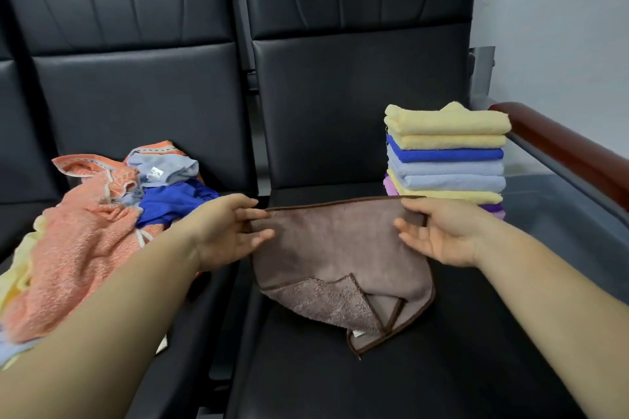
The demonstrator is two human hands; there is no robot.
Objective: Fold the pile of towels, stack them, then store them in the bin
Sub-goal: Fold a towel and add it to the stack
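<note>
A brown towel [340,248] with a dark brown hem hangs stretched between my two hands above the right black seat. My left hand [224,231] pinches its upper left corner and my right hand [439,235] pinches its upper right corner. The towel's lower edge rests crumpled on the seat, with one corner turned over. A stack of folded towels [446,160] in yellow, blue, light blue and purple stands on the same seat behind my right hand. A loose pile of unfolded towels [92,235], orange, blue, grey and pale yellow, lies on the left seat beside my left arm.
Two black padded seats [306,381] stand side by side with tall backrests. A reddish wooden armrest [565,146] runs along the right edge, beside a white wall. No bin is in view.
</note>
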